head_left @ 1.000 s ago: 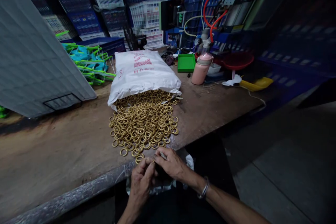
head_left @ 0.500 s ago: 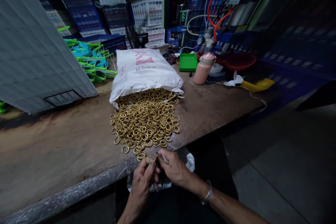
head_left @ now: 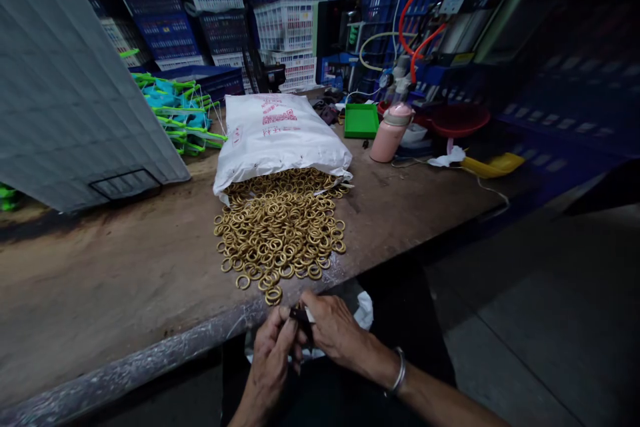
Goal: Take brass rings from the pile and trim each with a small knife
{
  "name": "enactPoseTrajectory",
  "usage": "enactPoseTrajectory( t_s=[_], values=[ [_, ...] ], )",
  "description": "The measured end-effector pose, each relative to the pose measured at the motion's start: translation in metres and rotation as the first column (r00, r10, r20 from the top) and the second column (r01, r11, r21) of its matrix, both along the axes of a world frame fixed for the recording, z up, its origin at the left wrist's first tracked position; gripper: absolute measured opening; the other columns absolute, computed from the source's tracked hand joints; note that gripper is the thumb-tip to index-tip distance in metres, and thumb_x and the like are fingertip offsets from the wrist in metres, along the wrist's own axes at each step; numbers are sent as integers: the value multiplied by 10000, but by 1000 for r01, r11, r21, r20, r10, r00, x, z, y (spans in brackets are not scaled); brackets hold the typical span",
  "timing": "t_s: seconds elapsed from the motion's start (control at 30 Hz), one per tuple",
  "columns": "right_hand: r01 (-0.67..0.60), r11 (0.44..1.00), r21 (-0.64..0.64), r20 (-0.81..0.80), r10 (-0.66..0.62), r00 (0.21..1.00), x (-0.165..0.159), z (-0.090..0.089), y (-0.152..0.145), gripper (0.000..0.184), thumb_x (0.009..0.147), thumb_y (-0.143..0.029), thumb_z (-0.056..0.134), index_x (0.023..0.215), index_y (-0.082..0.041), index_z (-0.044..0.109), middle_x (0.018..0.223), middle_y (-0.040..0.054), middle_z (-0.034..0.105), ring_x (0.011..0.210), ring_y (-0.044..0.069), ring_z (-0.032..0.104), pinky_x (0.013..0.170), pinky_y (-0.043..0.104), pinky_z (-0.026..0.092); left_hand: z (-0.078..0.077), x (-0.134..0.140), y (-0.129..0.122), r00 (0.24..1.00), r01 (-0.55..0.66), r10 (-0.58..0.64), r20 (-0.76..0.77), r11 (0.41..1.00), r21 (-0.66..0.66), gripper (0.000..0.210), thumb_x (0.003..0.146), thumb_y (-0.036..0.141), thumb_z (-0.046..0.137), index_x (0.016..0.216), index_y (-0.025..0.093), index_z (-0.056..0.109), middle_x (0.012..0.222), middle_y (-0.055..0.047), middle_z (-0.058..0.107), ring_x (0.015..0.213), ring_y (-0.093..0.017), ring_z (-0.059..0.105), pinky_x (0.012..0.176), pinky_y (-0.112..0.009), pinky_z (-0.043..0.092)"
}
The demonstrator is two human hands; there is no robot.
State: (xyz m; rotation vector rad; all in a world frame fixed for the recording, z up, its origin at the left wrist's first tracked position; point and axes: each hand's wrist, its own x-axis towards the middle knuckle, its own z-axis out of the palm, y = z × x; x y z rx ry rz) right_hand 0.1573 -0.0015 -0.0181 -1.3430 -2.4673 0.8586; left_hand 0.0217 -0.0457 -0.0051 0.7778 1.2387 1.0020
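Observation:
Thumb and fingers of my left hand (head_left: 274,347) pinch together just off the table edge. What they hold is hidden now; a brass-coloured sliver like a ring's edge showed there a moment ago. My right hand (head_left: 337,330) is closed around a small tool with a dark, flat blade (head_left: 299,314) and a pale part near the thumb. The blade's tip meets the left fingertips. Just beyond the hands lies a heap of brass-coloured rings (head_left: 280,233), spilling from the mouth of a white sack (head_left: 285,137) with red print. Pale crumpled plastic (head_left: 365,310) shows beneath my hands.
A grey padded panel (head_left: 90,80) leans at left, beside green and turquoise frames (head_left: 183,113). Farther back on the table (head_left: 125,267) are a green tray (head_left: 361,121), a pink bottle (head_left: 390,137), a red dish (head_left: 460,121) and a yellow scoop (head_left: 495,165). Stacked crates (head_left: 287,27) stand behind.
The tool in my right hand has turned, so its dark blade now shows against the left fingertips. The brass-coloured sliver there is no longer visible. The view has shifted slightly.

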Motion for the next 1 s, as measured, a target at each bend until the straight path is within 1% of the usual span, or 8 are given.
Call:
enactPoseTrajectory(
  t_s=[0.13,0.2,0.37,0.47,0.57,0.7,0.83,1.0],
  values=[
    [4,1000,24,-5,-4,1000,0,-1,-5,223,692,-79,363,873,-175,450,718,15,546,655,139,482,577,227,279,12,-5,-19,983,133,-129,133,991,-25,266,748,410,538,662,167,470,585,13,549,410,-57,441,376,-176,377],
    [27,999,45,-9,-27,1000,-4,-1,-3,243,672,-66,366,869,-178,452,693,8,547,633,137,482,569,228,277,12,-8,-24,966,133,-124,227,991,-26,266,731,408,560,668,160,487,603,-5,567,417,-66,456,367,-179,377],
    [60,992,111,-56,-54,997,-25,8,7,293,695,-81,385,961,-185,451,760,20,590,699,150,526,605,237,302,1,-17,-22,935,-65,90,344,994,-83,250,720,376,585,668,134,545,654,-47,594,471,-79,475,382,-176,380],
    [-3,992,126,35,-2,999,-37,14,10,340,735,-161,429,1075,-184,429,876,55,596,765,177,533,638,259,312,-2,-22,-20,897,-155,192,398,980,-122,170,709,303,610,695,147,546,679,-44,600,507,-97,501,382,-179,384],
    [-40,988,146,142,19,990,-45,16,12,409,754,-161,422,1161,-187,388,958,83,583,807,189,529,669,274,312,-3,-28,-20,848,-177,231,477,972,-156,162,700,265,613,817,167,559,672,-29,592,499,-102,500,374,-185,377],
    [-30,990,141,167,6,986,-50,15,18,288,773,-119,380,1032,-210,466,905,62,594,783,174,530,659,262,303,-4,-34,-19,788,-163,250,562,966,-201,146,720,263,588,814,151,582,675,-24,574,510,-94,496,400,-192,379],
    [-6,986,165,110,-13,994,-47,13,29,255,736,-110,410,958,-201,497,852,49,596,760,165,523,643,247,292,-2,-36,-14,768,-185,305,564,948,-260,162,740,282,578,681,132,571,712,-26,569,579,-97,526,464,-201,399],
    [61,996,72,-104,-54,993,-38,15,45,204,744,-117,421,908,-194,516,720,1,572,659,124,500,599,213,298,3,-31,-1,862,-255,300,410,953,-161,178,716,319,605,711,152,543,664,4,560,537,-78,502,414,-165,351]
  ],
)
